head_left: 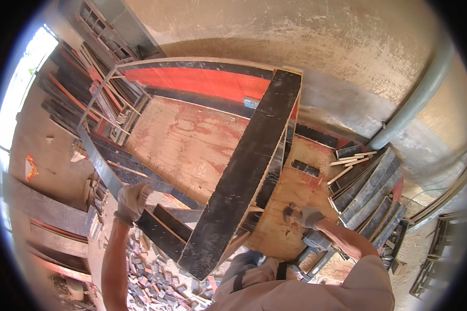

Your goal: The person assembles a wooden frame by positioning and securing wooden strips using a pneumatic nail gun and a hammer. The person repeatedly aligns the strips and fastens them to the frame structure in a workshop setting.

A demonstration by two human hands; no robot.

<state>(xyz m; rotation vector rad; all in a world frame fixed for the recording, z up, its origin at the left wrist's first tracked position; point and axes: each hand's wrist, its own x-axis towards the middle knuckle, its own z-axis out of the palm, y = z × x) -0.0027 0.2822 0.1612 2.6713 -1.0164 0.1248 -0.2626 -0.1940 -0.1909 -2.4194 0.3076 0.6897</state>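
My left hand [133, 201], in a pale work glove, is closed at the near end of a long grey metal bar [101, 163]. The bar runs away from me to a corner at the far left, along the open end of a large wooden box frame. My right hand [310, 217], also gloved, is low over a bare wooden board [288, 192]. Its fingers curl around a small dark brown thing that I cannot make out. A long black-faced plank [244, 171] lies across the frame between my hands. Close to my right wrist is a grey tool [316, 241].
Black board offcuts [371, 186] and thin light sticks [350, 159] are piled at right. Many small wood blocks [155, 264] litter the floor at lower left. Long planks [67, 96] lean at far left. A thick grey pipe [420, 98] runs along the wall.
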